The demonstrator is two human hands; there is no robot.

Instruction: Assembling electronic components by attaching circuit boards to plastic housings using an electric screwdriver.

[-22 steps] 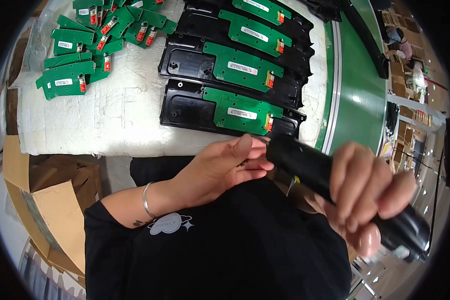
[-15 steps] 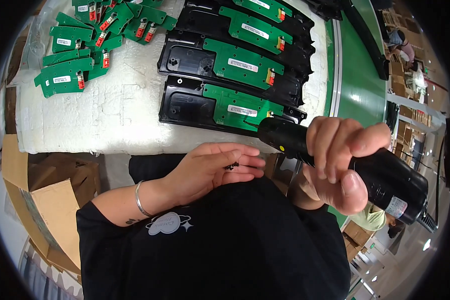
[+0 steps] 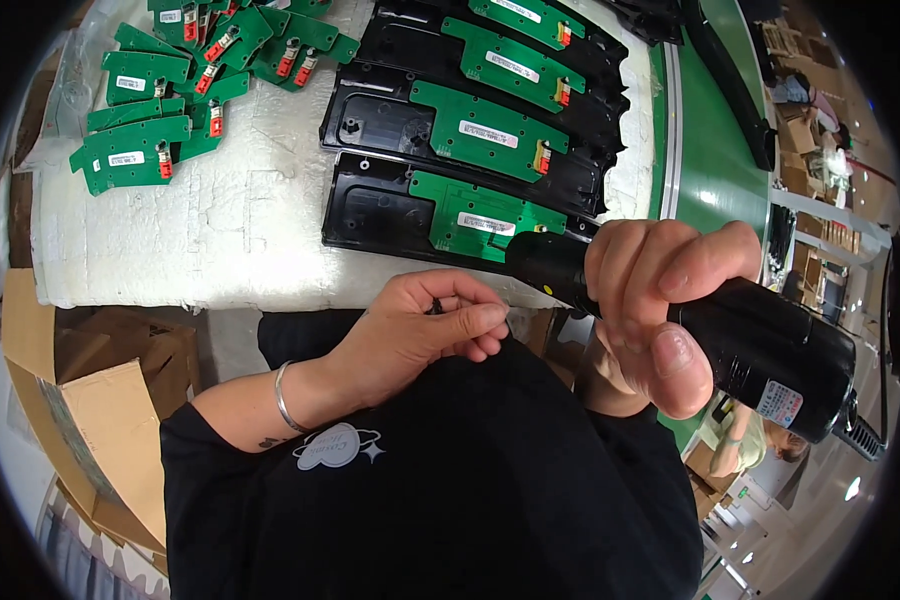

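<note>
My right hand (image 3: pixel 670 300) is wrapped round a black electric screwdriver (image 3: pixel 785 355) with a cable at its rear end. The tool's front end points at the right part of the nearest green circuit board (image 3: pixel 460 215), which lies in a black plastic panel (image 3: pixel 370 200); whether the bit touches is hard to see. In front of the table edge, my left hand (image 3: pixel 430 320) is curled with thumb and fingertips together. A few small black screws (image 3: pixel 436 306) show between its fingers; the rest of what it holds is hidden.
Several more black panels with green boards (image 3: pixel 485 130) lie in a row beyond. Loose green boards (image 3: pixel 135 155) with red-and-white connectors are piled at the far left of the white foam-topped table (image 3: pixel 170 250). A cardboard box (image 3: pixel 110 430) stands below left; another person (image 3: pixel 735 440) is at the right.
My left hand has gone from an open palm with screws to curled fingers, thumb on fingertips. My right hand and the screwdriver have shifted slightly left and up.
</note>
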